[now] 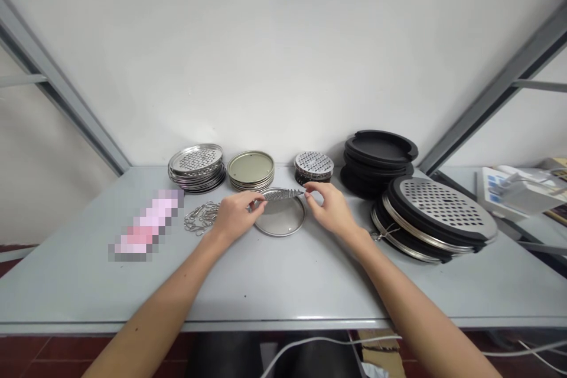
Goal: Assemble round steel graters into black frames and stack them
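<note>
Nearest is a white cord [328,340], low down past the near edge of the grey table [283,292]. Farther in, in the middle, the left hand [236,217] pinches the left end of a small bumpy metal disc [283,195]. The right hand [331,208] has its thumb and fingertips at the right end. The disc is tipped up, so we see it almost from the side. It is over the far part of a round metal dish [280,225], which lies on the table. I can't tell if the two touch.

To the right of the hands is a big leaning stack of black rings and silver plates [443,207]. To the left is a heap of little metal clips [200,218], and more to the left a blurry pink patch [153,221].

Along the far side, from left to right, are silver plates with holes [197,162], greenish plates [251,168], little grater discs [314,163] and black round trays [381,147]. Behind is a white wall [283,59].

I think the step now is holding and turning the disc. Its bumps look sharp, so moving it calls for a soft grip by the rim and both hands working together.
</note>
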Demonstrator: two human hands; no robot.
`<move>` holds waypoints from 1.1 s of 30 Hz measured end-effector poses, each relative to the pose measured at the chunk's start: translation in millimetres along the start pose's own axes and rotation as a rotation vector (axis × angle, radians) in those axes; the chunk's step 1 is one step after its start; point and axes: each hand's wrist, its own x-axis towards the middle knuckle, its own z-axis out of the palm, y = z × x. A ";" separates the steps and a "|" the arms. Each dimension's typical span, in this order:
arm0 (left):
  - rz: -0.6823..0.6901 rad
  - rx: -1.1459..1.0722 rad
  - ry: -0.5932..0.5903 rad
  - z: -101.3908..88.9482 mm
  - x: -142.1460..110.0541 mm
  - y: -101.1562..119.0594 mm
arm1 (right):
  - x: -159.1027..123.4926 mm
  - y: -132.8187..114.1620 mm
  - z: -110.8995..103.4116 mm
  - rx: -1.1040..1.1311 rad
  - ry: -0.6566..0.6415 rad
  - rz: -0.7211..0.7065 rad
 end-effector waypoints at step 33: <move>-0.007 0.015 -0.323 -10.6 4.5 -10.4 | 0.7 1.6 5.9 0.203 -0.114 0.116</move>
